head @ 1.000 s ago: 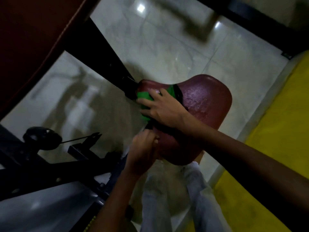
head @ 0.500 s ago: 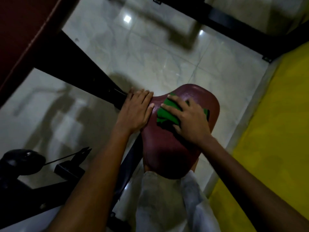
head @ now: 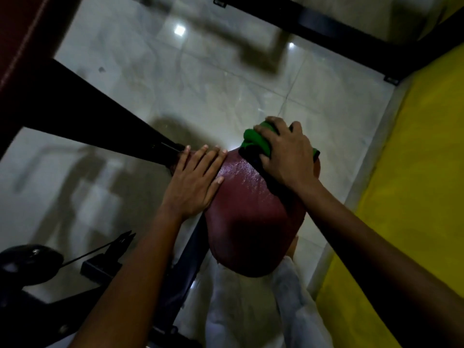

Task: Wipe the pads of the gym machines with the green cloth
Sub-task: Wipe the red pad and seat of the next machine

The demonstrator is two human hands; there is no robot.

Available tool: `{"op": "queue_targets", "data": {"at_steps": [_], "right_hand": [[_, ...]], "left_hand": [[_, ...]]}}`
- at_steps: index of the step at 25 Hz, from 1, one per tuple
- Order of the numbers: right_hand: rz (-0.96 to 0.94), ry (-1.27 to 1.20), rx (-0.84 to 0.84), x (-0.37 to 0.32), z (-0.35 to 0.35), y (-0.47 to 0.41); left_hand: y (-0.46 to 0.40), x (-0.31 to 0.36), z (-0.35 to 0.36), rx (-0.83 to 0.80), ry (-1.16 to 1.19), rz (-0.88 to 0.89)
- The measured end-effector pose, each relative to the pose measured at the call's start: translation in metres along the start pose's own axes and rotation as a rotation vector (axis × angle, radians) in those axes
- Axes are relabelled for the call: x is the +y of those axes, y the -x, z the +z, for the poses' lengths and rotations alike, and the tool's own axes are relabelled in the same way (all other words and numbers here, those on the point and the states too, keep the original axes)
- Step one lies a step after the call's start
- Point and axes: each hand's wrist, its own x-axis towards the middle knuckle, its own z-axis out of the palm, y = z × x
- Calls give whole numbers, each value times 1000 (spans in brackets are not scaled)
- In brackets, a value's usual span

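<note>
Head view: a dark red seat pad sits in the middle of the frame, seen from above, its upper face glistening with small wet highlights between the two hands. The right hand lies on the far end of the pad with its fingers curled over the green cloth, grasping it and pressing it down onto the pad's top edge. The cloth is bunched; a green fold sticks out past the fingertips on the left of that hand, and a small corner shows at the hand's right side. The left hand rests flat on the pad's left edge, released, fingers straight and slightly spread, holding nothing. Its fingertips reach the point where a black frame bar meets the pad; the bar runs away from that hand up and to the left. The two hands are near each other, with a bare strip of pad between them. Below the left forearm there is a black bracket with a thin cable and, further left, a rounded black knob. Under the near end of the pad, between the forearms, pale trousers are visible. A glossy light tiled floor lies beyond the hands, and a yellow mat runs along the right of the right arm.
</note>
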Motion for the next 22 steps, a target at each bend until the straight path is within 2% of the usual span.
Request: {"op": "queue_targets", "data": {"at_steps": [3, 6, 8, 10, 13, 14, 19, 22], "right_hand": [[-31, 20, 21, -13, 7, 41], [-195, 24, 35, -13, 16, 76], [-300, 79, 24, 2, 14, 59], [-200, 76, 14, 13, 5, 29], [188, -64, 19, 24, -2, 2], [244, -79, 53, 20, -2, 9], [114, -19, 129, -9, 17, 104], [30, 10, 107, 4, 17, 93]], "left_hand": [[-1, -2, -1, 33, -4, 31], [0, -2, -2, 39, -33, 48], [-1, -2, -1, 53, -46, 57], [-2, -5, 2, 51, -66, 115], [-5, -10, 4, 43, -81, 217], [-6, -11, 3, 39, -70, 240], [-22, -12, -2, -18, 12, 380], [-45, -5, -2, -74, 48, 498]]}}
